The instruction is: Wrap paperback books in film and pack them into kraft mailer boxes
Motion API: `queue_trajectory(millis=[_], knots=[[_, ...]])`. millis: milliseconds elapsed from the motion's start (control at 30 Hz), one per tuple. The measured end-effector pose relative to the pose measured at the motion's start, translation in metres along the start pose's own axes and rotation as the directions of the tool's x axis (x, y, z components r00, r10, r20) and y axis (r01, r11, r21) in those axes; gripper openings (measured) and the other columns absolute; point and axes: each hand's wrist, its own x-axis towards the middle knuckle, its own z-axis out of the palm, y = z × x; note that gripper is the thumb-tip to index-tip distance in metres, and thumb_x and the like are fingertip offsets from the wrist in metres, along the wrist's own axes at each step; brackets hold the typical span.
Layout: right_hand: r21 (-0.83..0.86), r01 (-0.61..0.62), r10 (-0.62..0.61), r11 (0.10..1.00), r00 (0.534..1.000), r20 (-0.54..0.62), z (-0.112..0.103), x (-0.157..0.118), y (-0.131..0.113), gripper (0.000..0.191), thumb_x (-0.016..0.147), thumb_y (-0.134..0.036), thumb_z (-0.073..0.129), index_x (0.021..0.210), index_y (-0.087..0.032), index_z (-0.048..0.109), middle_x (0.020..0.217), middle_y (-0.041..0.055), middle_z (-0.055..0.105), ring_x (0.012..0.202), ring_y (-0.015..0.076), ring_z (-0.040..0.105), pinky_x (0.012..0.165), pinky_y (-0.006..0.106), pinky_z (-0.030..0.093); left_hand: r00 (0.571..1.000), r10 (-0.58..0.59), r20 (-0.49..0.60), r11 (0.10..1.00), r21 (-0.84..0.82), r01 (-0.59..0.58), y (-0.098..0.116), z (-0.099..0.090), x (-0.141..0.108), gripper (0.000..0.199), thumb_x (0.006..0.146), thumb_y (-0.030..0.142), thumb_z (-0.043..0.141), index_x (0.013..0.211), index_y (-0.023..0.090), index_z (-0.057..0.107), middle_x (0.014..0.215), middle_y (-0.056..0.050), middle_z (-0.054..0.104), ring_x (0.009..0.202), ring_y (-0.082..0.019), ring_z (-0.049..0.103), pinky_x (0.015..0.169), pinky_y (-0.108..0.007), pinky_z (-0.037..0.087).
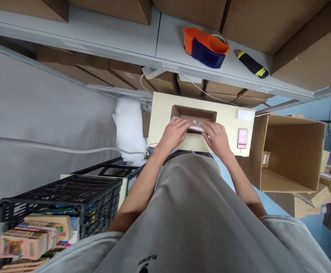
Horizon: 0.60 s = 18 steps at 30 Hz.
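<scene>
An open cardboard box (194, 111) sits on the pale tabletop (161, 121) in front of me. At its near edge, my left hand (176, 132) and my right hand (217, 137) hold a white wrapped bundle (196, 128) between them. The left fingers curl over the bundle's left end, and the right fingers close on its right end. It looks like soft white wrap; what is inside it is hidden. Part of the box's interior shows behind the bundle.
On the shelf above are an orange and blue tape dispenser (205, 47) and a utility knife (251, 63). A phone (242, 138) lies on the table's right side. White wrap roll (130, 127) and black crate (100, 206) with books stand left; a large carton (294, 151) stands right.
</scene>
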Motion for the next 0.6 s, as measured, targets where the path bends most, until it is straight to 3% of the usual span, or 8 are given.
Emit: queue_trajectory(millis=[100, 233, 367, 500, 600], knots=[[-0.136, -0.035, 0.06, 0.99, 0.981, 0.187, 0.004, 0.024, 0.0, 0.046, 0.119, -0.021, 0.039, 0.156, -0.019, 0.067, 0.143, 0.0178, 0.078, 0.128, 0.0327, 0.074, 0.115, 0.048, 0.056, 0.997, -0.042, 0.066, 0.999, 0.036, 0.039, -0.012, 0.009, 0.014, 0.045, 0.109, 0.015, 0.046, 0.14, 0.026, 0.077, 0.137, -0.01, 0.082, 0.131, -0.033, 0.073, 0.114, -0.051, 0.055], [-0.252, -0.086, 0.176, 0.964, 0.916, 0.361, 0.011, 0.06, 0.009, 0.045, 0.117, -0.016, 0.041, 0.155, -0.015, 0.066, 0.143, 0.0209, 0.078, 0.126, 0.0333, 0.078, 0.111, 0.045, 0.058, 0.967, -0.132, 0.219, 0.988, 0.101, 0.112, -0.037, 0.03, 0.039, 0.045, 0.106, 0.015, 0.051, 0.141, 0.024, 0.077, 0.136, -0.012, 0.082, 0.127, -0.035, 0.076, 0.107, -0.046, 0.058], [-0.302, -0.137, 0.29, 0.943, 0.784, 0.549, 0.031, 0.097, 0.016, 0.045, 0.113, -0.01, 0.049, 0.153, -0.01, 0.069, 0.147, 0.0284, 0.077, 0.141, 0.0366, 0.074, 0.116, 0.046, 0.058, 0.86, -0.276, 0.429, 0.959, 0.183, 0.216, -0.06, 0.057, 0.07, 0.047, 0.099, 0.011, 0.059, 0.14, 0.024, 0.078, 0.135, -0.013, 0.084, 0.127, -0.034, 0.079, 0.106, -0.04, 0.06], [-0.334, -0.19, 0.365, 0.923, 0.708, 0.604, 0.057, 0.126, 0.019, 0.036, 0.11, -0.016, 0.063, 0.14, -0.003, 0.078, 0.141, 0.0338, 0.077, 0.138, 0.041, 0.076, 0.112, 0.049, 0.062, 0.751, -0.378, 0.541, 0.926, 0.218, 0.309, -0.073, 0.082, 0.091, 0.051, 0.095, 0.011, 0.067, 0.143, 0.024, 0.079, 0.142, -0.013, 0.083, 0.133, -0.03, 0.078, 0.114, -0.033, 0.057], [-0.35, -0.234, 0.412, 0.907, 0.665, 0.622, 0.07, 0.134, 0.023, 0.04, 0.111, -0.034, 0.075, 0.143, -0.012, 0.074, 0.145, 0.0223, 0.075, 0.13, 0.0339, 0.076, 0.109, 0.05, 0.066, 0.726, -0.416, 0.547, 0.909, 0.234, 0.344, -0.081, 0.096, 0.095, 0.043, 0.092, 0.017, 0.075, 0.134, 0.02, 0.083, 0.137, -0.016, 0.084, 0.127, -0.03, 0.08, 0.114, -0.034, 0.058]])
